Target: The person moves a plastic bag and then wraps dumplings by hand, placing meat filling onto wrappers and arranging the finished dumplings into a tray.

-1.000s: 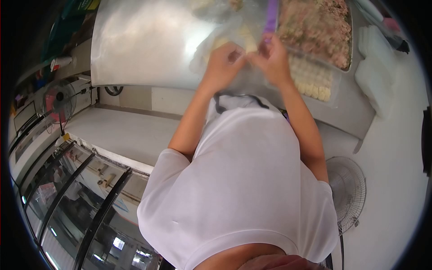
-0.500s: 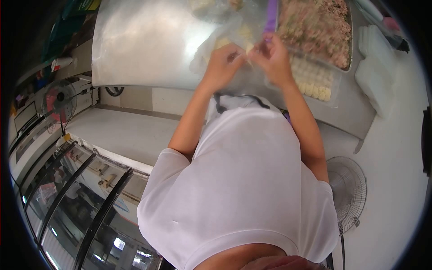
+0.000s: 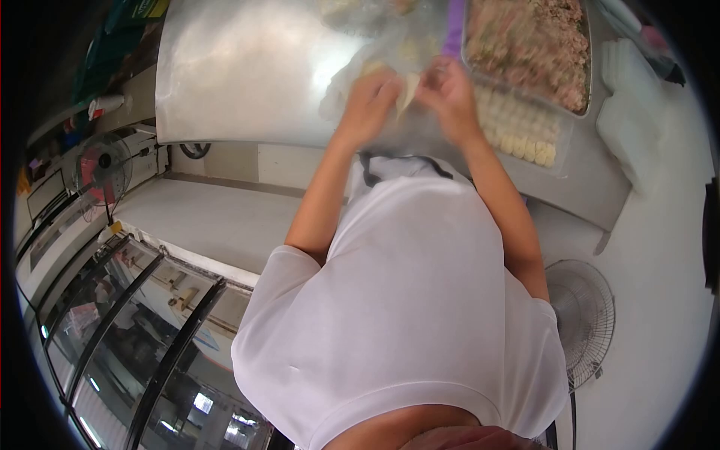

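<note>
Both hands are over the near edge of the stainless worktable, raised btwn the 2 forearms. L hand: fingers curled inward, gap to thumb small, fingertips turned toward the R hand. R hand: fingers bent, thumb drawn in close; outline blurred. 1 pale, pointed dough piece sits btwn the 2 sets of fingertips, approx. upright in view. Which hand has hold of it, or whether both do, cannot be told. The hands are apart, w/ only the dough piece in the gap.

Beyond and beside the L hand: crumpled clear plastic lying on the table, w/ yellowish pieces showing at or under it; exact no. unclear. Purple strip runs along the L side of a metal tray, just beyond the R hand. Tray contains minced meat mix, pinkish-brown w/ green flecks.

Nearer the wearer, just R of the R hand: clear container w/ rows of small pale pieces, the near row yellower. Some of the rows are blurred; count not possible.

Far R: white foam containers. 2 fans noted: 1 wire-guard fan R of the wearer's white shirt, 1 smaller fan far L.
</note>
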Action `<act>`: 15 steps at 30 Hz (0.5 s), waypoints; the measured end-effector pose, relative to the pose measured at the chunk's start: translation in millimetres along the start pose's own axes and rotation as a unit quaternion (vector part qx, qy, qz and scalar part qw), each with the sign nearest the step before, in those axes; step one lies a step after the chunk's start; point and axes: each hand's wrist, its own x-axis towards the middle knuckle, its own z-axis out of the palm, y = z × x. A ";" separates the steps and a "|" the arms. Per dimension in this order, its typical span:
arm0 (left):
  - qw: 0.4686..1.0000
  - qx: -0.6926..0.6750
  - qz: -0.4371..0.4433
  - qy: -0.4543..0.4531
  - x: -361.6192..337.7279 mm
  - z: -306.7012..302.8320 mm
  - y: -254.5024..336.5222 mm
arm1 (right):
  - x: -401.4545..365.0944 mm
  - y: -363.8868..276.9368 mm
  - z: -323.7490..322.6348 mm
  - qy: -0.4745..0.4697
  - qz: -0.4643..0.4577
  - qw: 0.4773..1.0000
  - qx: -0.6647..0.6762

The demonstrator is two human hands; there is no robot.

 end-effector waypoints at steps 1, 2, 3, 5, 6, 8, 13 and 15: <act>0.999 0.010 0.036 0.030 0.5 -1.0 -3.8 | 1.0 1.7 -1.5 0.000 0.000 1.000 0.000; 0.999 0.010 0.036 0.030 -0.1 -3.1 -7.6 | 2.1 3.5 -3.4 0.010 0.003 1.000 0.012; 0.997 0.006 0.042 0.059 -0.5 -6.2 -8.8 | 3.5 5.4 -5.3 0.020 0.005 1.000 0.023; 0.995 0.003 0.049 0.087 -2.4 -12.3 -10.6 | 6.6 9.0 -7.6 0.032 -0.007 0.999 -0.006; 0.988 -0.060 0.002 0.145 -3.9 -16.5 -11.5 | 9.3 12.2 -7.6 0.044 -0.019 0.998 -0.034; 0.972 -0.117 -0.045 0.201 -8.8 -32.7 -24.2 | 17.2 27.0 -9.8 0.046 -0.018 0.998 -0.046; 0.868 -0.383 -0.071 0.309 -14.7 -51.2 -16.2 | 31.2 57.8 -10.3 0.078 -0.016 0.984 -0.159; 0.849 -0.440 -0.065 0.287 -14.9 -53.1 -7.9 | 33.3 60.6 -11.3 0.086 -0.034 0.966 -0.240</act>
